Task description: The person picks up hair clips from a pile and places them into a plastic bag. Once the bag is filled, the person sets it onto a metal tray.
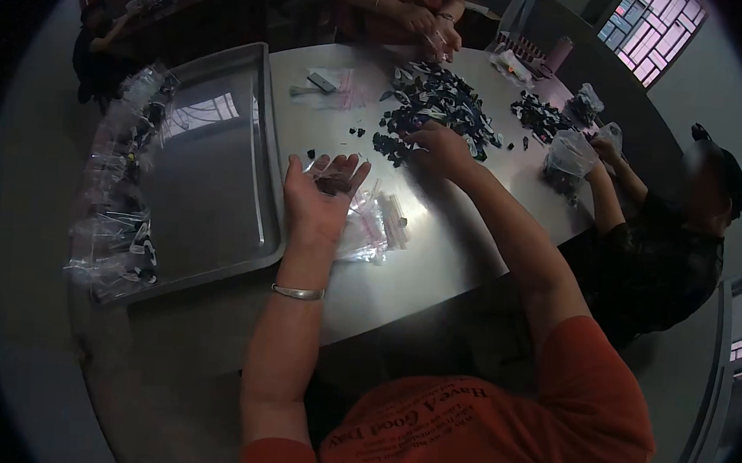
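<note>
Palm up, my left hand [319, 195] holds a few small dark pieces [333, 182], which lie across the cupped palm and finger bases; their kind is too blurred to tell. The fingertips are slightly curled and apart. My right hand [442, 150] reaches to the near edge of a large pile of small black and white pieces [449, 99]. Its fingers point down and are pinched together at the pile; what is between them is hidden. Clear plastic bags [371, 231] with pinkish strips lie on the table just right of my left wrist.
A large grey tray [210, 194] stands left, with filled clear bags [126, 171] along its far-left side. Across the table another person's hands [432, 29] work above the pile. At right, a person in black [663, 243] handles a plastic bag [570, 155] of dark pieces.
</note>
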### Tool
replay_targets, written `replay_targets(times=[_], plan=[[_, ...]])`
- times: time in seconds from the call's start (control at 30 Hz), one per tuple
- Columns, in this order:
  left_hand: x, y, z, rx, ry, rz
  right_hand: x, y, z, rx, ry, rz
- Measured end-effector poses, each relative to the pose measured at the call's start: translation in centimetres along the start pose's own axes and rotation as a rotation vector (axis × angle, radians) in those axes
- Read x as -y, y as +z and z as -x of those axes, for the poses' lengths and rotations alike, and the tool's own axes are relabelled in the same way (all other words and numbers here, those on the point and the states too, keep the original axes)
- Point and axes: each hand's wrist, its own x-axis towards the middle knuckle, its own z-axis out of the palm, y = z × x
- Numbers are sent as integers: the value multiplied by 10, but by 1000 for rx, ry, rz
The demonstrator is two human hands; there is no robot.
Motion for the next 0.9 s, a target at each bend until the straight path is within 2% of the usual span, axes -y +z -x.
replay_targets(times=[0.07,0.2,0.3,0.37,0.47,0.67,0.8,0.87,0.9], plan=[[-1,0,0,-9,7,0,-3,1,0,-22,-136,148],[-2,0,0,-9,15,9,-2,-6,-8,103,-121,218],[-2,0,-1,-24,7,12,-2,-14,-8,136,-149,154],[-1,0,-1,-23,13,22,2,-19,-4,153,-78,40],[-3,-7,-5,31,14,54,39,-36,15,75,37,-296],[3,-2,0,-60,8,27,125,-75,53,-122,-368,-354],[5,-5,0,2,-66,29,150,-65,53,-127,-421,-156],[6,-12,-2,53,-140,11,157,-52,47,-205,-489,-99],[5,-18,-4,54,-139,9,161,-43,43,-313,-532,-68]])
